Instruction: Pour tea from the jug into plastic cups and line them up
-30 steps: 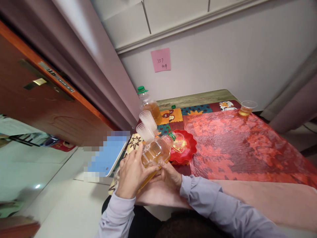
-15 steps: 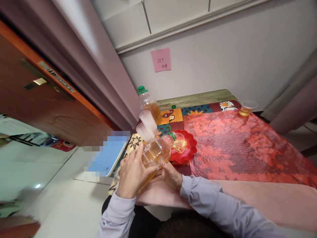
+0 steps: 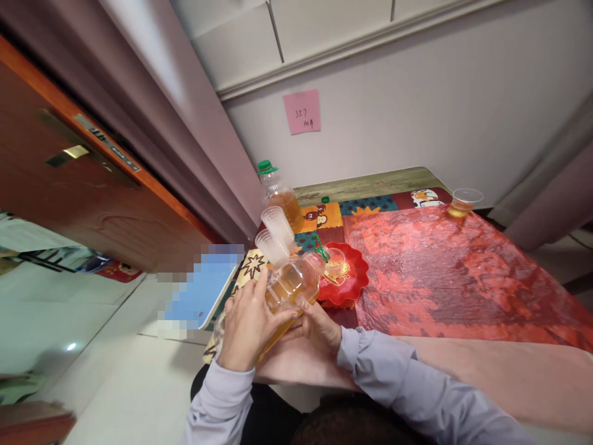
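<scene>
A large clear bottle (image 3: pixel 291 284) of amber liquid is tilted with its open mouth over a clear cup (image 3: pixel 334 259). That cup stands on a red scalloped plate (image 3: pixel 354 278). My left hand (image 3: pixel 248 324) is wrapped round the bottle's side. Under its lower end, my right hand (image 3: pixel 315 327) grips it from beneath. The bottle's green cap ring hangs by its neck. Two empty clear cups (image 3: pixel 275 235) stand just behind the bottle.
A second bottle with a green cap (image 3: pixel 278 194) stands at the back left. A part-filled cup (image 3: pixel 463 202) sits at the far right on the red patterned cloth (image 3: pixel 454 272). A pink note (image 3: pixel 302 112) is on the wall; a wooden door (image 3: pixel 69 191) is left.
</scene>
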Demonstrator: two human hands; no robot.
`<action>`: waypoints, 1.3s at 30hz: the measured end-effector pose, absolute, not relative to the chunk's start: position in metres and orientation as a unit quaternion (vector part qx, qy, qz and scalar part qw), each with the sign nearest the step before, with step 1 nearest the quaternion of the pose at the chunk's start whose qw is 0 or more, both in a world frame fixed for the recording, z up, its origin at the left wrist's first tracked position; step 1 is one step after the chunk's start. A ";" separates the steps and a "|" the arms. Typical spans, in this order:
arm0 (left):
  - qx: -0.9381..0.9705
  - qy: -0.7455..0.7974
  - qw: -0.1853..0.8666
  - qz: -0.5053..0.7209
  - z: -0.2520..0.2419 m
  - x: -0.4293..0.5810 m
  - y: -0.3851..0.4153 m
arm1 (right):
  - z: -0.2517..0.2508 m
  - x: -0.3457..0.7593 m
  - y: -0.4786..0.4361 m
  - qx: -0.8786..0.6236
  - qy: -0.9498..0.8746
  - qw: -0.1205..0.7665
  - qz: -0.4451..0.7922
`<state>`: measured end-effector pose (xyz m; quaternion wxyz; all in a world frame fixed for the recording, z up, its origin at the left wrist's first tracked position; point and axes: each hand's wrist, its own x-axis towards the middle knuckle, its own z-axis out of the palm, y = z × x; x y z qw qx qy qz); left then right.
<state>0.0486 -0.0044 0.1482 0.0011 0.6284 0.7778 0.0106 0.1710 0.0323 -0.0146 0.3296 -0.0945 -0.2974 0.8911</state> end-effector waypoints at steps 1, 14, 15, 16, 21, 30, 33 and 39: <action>0.629 0.778 0.002 0.011 0.148 0.049 -0.004 | -0.014 0.171 0.032 -0.095 -0.297 0.329 0.891; 0.638 0.769 -0.019 0.024 0.142 0.045 -0.005 | -0.015 0.171 0.032 -0.092 -0.291 0.328 0.894; 0.638 0.770 -0.019 0.023 0.142 0.045 -0.005 | -0.015 0.171 0.032 -0.093 -0.292 0.327 0.894; 0.637 0.770 -0.019 0.024 0.142 0.045 -0.005 | -0.015 0.171 0.032 -0.094 -0.292 0.326 0.894; 0.636 0.771 -0.017 0.025 0.144 0.047 -0.005 | -0.013 0.172 0.032 -0.101 -0.294 0.329 0.892; 0.634 0.773 -0.020 0.015 0.144 0.048 -0.005 | -0.013 0.172 0.032 -0.097 -0.300 0.331 0.889; 0.634 0.773 -0.016 0.015 0.145 0.048 -0.005 | -0.013 0.172 0.031 -0.098 -0.294 0.333 0.890; 0.631 0.776 -0.002 0.007 0.148 0.049 -0.004 | -0.014 0.171 0.032 -0.089 -0.289 0.335 0.893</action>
